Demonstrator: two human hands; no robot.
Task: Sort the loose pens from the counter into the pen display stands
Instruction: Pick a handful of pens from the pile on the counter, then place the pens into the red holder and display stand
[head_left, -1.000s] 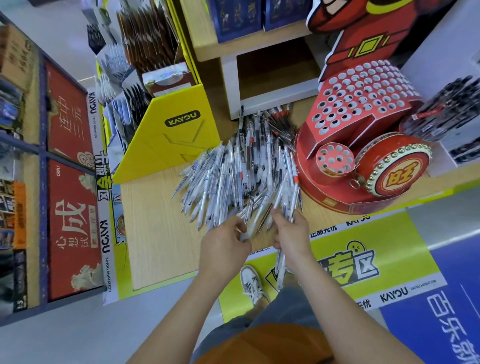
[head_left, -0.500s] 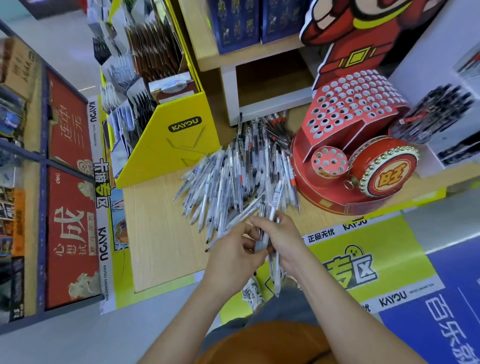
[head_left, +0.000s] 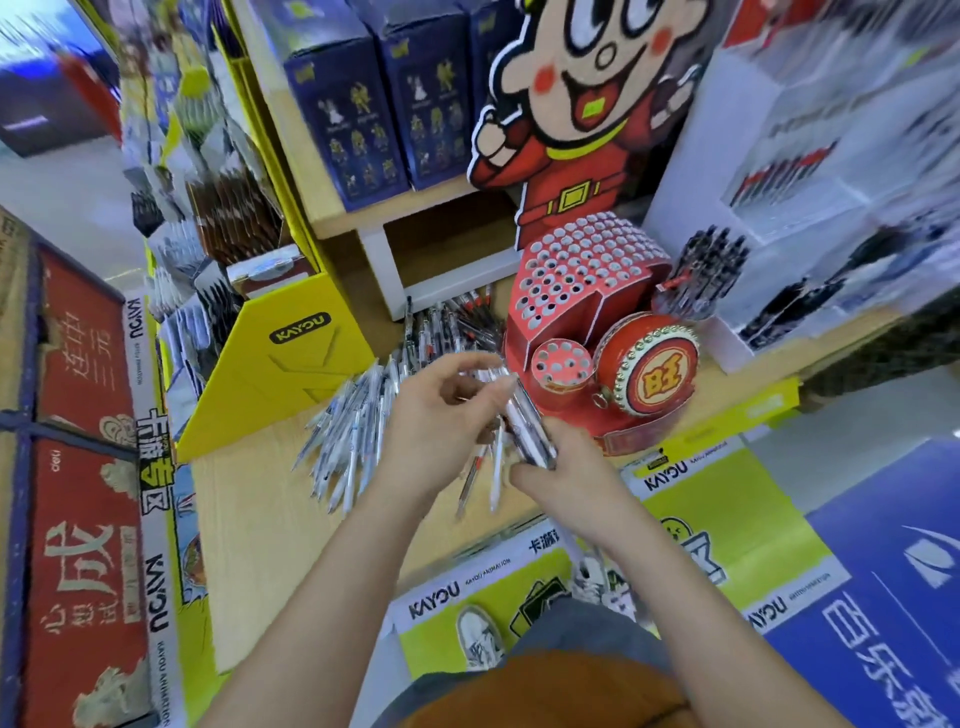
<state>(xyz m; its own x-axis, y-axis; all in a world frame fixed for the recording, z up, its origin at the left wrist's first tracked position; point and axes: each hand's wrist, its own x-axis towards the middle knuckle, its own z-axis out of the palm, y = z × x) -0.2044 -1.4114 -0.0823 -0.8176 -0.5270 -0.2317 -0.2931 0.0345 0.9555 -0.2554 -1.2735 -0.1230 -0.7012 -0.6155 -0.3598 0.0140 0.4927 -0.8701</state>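
Fingers (head_left: 524, 473) of the right hand (head_left: 558, 467) clench a bundle of pens (head_left: 527, 428); the left hand (head_left: 441, 415) pinches its upper end. Most loose pens (head_left: 358, 426) still lie mid-desk (head_left: 249, 519). The red stand (head_left: 582, 275) toward the desk's far right looks empty, unobstructed.

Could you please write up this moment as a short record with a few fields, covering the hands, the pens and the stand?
right hand: gripping a bundle of pens from below
left hand: fingers on the bundle's upper end
loose pens: piled on the wooden counter, left of the hands
red display stand: holes look empty
small round holder: holes look empty
image quality: motion-blurred
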